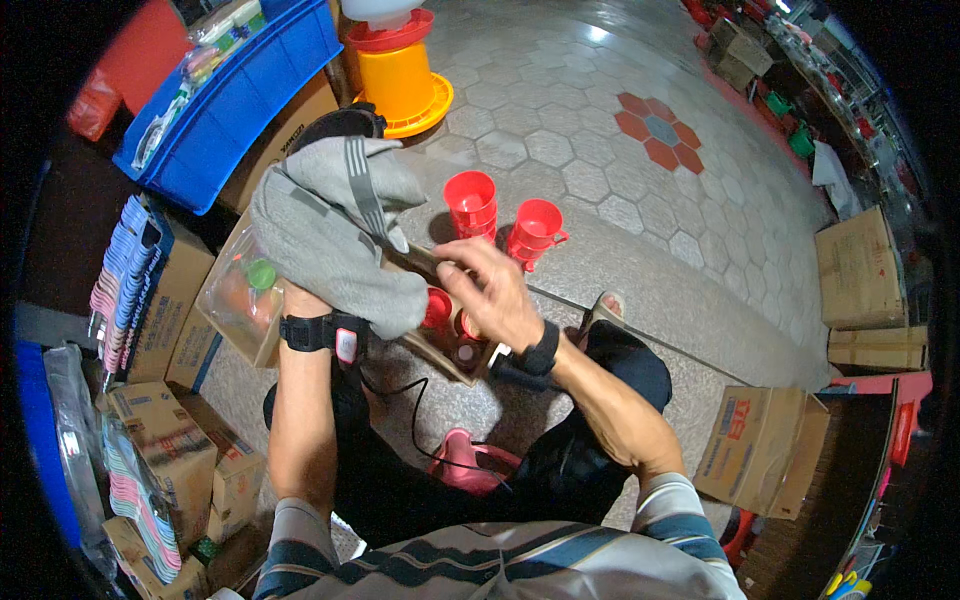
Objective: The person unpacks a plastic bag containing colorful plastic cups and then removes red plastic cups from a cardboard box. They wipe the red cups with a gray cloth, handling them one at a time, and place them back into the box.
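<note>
L hand [302, 299] mostly under grey cloth [320, 225], can't tell its grip; R hand [497, 296] loosely spread by box [436, 362] w/ red items [437, 308], prob. reach-in step, next needing a pinch

Grey hexagonal tiles [548, 148] cover the floor [690, 345] toward 12 and 1 o'clock, with a red tile flower [687, 158] between 1 and 2. A white glare [596, 33] shines near 1. Crowded shelves [845, 95] line 2 o'clock; cartons [862, 270] sit at 3, a blue bin [245, 115] at 10.
</note>
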A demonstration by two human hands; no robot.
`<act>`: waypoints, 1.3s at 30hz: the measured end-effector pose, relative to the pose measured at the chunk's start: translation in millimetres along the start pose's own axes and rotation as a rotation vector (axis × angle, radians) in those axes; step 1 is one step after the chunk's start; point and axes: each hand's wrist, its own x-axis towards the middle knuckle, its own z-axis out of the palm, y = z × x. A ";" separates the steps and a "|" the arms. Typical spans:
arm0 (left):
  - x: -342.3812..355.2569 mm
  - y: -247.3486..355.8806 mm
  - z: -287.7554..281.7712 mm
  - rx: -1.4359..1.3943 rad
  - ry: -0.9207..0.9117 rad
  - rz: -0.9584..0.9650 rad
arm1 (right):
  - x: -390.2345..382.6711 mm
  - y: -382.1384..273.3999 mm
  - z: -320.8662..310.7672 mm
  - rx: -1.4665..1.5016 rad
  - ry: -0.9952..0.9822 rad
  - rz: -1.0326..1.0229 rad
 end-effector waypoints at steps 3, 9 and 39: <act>1.0 -0.1 -16.8 0.054 0.108 -0.036 | 10.9 54.2 -10.2 -0.227 0.075 0.008; 5.6 30.5 -31.6 -0.168 0.216 -0.123 | 8.4 142.6 -11.7 -0.315 -0.128 0.474; -44.7 18.8 -92.3 -0.330 0.187 -0.280 | -35.1 272.3 172.7 -0.793 -0.699 0.855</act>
